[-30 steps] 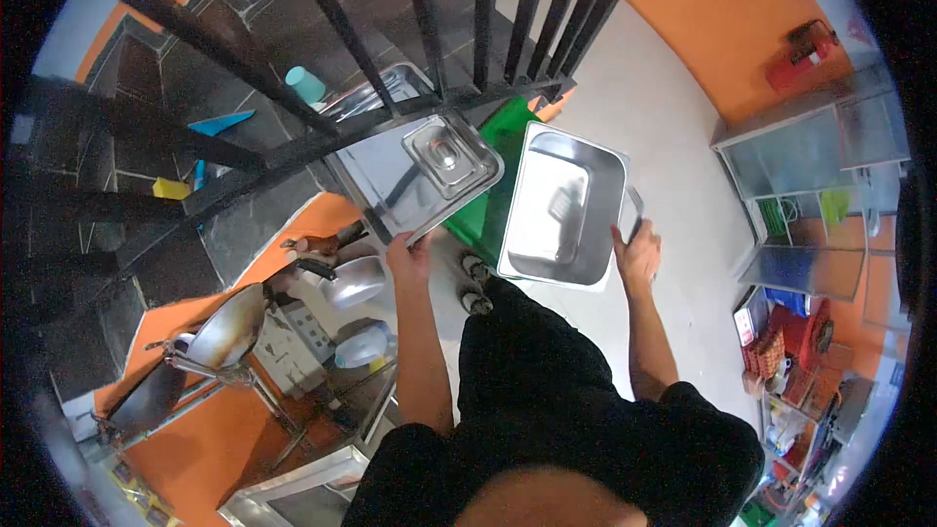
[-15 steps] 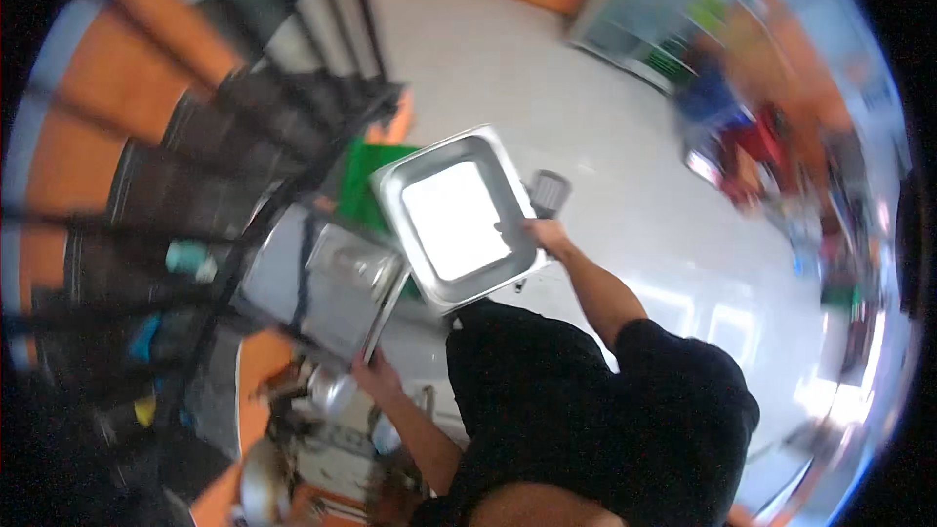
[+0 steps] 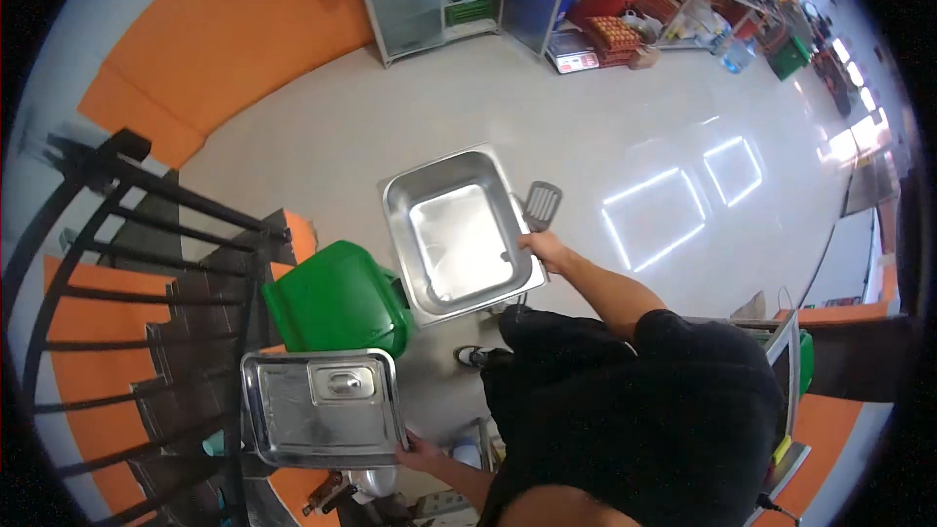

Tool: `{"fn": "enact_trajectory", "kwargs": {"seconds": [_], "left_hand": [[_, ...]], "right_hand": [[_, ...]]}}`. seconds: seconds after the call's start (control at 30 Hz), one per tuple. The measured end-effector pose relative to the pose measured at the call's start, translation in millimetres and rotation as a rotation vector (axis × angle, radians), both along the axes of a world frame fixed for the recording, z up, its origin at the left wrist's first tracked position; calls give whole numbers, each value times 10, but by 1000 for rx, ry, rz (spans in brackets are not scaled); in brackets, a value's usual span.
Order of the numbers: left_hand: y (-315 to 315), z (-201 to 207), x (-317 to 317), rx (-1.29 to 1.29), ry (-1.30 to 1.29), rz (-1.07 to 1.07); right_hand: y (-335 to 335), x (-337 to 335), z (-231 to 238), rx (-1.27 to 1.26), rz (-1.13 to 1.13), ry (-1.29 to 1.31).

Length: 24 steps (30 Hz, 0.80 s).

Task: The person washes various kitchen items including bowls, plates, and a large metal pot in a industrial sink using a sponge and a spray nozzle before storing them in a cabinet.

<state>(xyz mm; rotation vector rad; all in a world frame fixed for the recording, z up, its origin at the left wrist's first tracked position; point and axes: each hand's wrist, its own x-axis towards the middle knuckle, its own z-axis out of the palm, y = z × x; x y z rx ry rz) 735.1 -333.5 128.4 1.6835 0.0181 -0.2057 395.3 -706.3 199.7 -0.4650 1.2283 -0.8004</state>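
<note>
My right hand (image 3: 549, 250) is closed on the right rim of a deep rectangular stainless steel pan (image 3: 398, 234), held over the floor. A grey slotted spatula (image 3: 544, 201) sticks out past the rim beside that hand, apparently gripped along with it. No food shows in the pan, only a shiny bottom with a few small dark or wet spots. To the lower left, my left hand (image 3: 422, 453) grips the near right corner of a rectangular steel lid (image 3: 293, 415) with a recessed handle (image 3: 346, 384). Its fingers are partly hidden by the edge.
A green lidded bin (image 3: 337, 303) stands between lid and stairs. Black railings (image 3: 146, 298) line the left. At the back are a glass-door cabinet (image 3: 400, 0), a scale (image 3: 574, 54), stacked egg trays (image 3: 613, 34) and a blue-tinted water bottle (image 3: 739, 57).
My view has turned right, so the cabinet and railings have shifted left. The lid has swung from a slant beside the pan to lower left, more face-up. Both hands keep their hold.
</note>
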Motion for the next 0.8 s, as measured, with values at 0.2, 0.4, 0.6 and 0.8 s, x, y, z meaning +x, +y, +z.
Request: {"fn": "enact_trajectory", "kwargs": {"seconds": [0.2,0.4,0.6,0.8], "left_hand": [[-118,389,-229,-570,536,7],[-1220,163,-1045,-183,-4,-391],[-2939,393,-2211,-270,430,-559],[-4821,619,-3318,-424,921,-631]], "right_hand": [[-38,-1711,39,35,-294,38],[-324,-3137,-165,-76,-530,148],[-656,-4086,-239,-34,-883,19],[-1810,-4859,-600,47,-1013,5]]}}
